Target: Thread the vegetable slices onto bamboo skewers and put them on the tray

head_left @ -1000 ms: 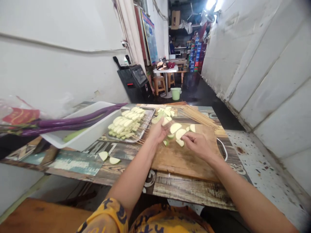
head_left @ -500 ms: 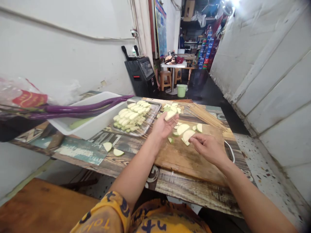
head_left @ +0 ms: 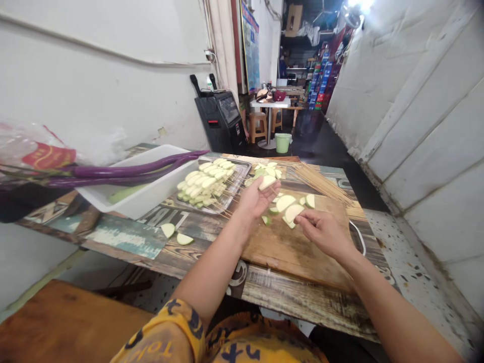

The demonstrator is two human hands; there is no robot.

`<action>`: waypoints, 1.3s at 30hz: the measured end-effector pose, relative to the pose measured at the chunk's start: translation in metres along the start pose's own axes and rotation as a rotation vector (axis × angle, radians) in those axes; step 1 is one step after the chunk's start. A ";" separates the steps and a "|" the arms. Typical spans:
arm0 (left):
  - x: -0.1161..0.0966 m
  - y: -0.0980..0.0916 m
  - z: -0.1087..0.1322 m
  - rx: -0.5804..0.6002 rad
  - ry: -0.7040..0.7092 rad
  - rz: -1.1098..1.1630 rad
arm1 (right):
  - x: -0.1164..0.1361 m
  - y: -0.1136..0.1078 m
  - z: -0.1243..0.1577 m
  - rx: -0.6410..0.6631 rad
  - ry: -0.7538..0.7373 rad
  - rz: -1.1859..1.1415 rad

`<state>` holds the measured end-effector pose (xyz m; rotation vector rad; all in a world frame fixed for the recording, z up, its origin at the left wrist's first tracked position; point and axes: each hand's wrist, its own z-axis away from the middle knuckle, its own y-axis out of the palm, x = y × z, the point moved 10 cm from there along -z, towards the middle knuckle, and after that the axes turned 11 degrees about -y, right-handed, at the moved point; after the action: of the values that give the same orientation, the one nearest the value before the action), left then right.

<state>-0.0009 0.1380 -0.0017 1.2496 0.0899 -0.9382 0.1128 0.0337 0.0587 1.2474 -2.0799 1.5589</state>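
Observation:
Palm up, my left hand (head_left: 255, 200) holds a pale, green-skinned vegetable slice (head_left: 267, 182) above the left edge of the wooden cutting board (head_left: 295, 257). A thin stick tip seems to show by its fingers. My right hand (head_left: 323, 229) pinches the edge of another pale vegetable slice (head_left: 293, 212) low over the board. More half-round slices (head_left: 285, 203) lie on the board between the hands. To the left, a metal tray (head_left: 239, 177) bears a stack of skewered slices (head_left: 206, 180), their sticks pointing toward my left forearm.
Loose bamboo skewers (head_left: 321, 182) lie behind the board, beside a pile of slices (head_left: 267, 169). Two cut slices (head_left: 185, 239) rest on the table at left. Long purple eggplants (head_left: 124, 171) lie across a white bin (head_left: 113, 201). A white cord or handle (head_left: 359, 237) shows by the board's right side.
Both hands stay almost in place, each with its slice. My left hand has shifted very slightly to the right; the view has moved a little.

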 end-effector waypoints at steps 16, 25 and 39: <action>0.004 0.005 0.005 -0.058 0.098 -0.154 | -0.011 0.006 0.006 -0.014 0.115 -0.075; 0.013 0.007 0.000 -0.009 0.094 -0.151 | -0.011 0.008 0.005 -0.051 0.122 -0.062; 0.010 0.008 0.006 -0.022 0.116 -0.132 | -0.036 0.035 0.013 -0.070 0.368 -0.527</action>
<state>0.0084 0.1278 0.0014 1.2893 0.2770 -0.9751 0.1113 0.0410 0.0072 1.2381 -1.4198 1.3324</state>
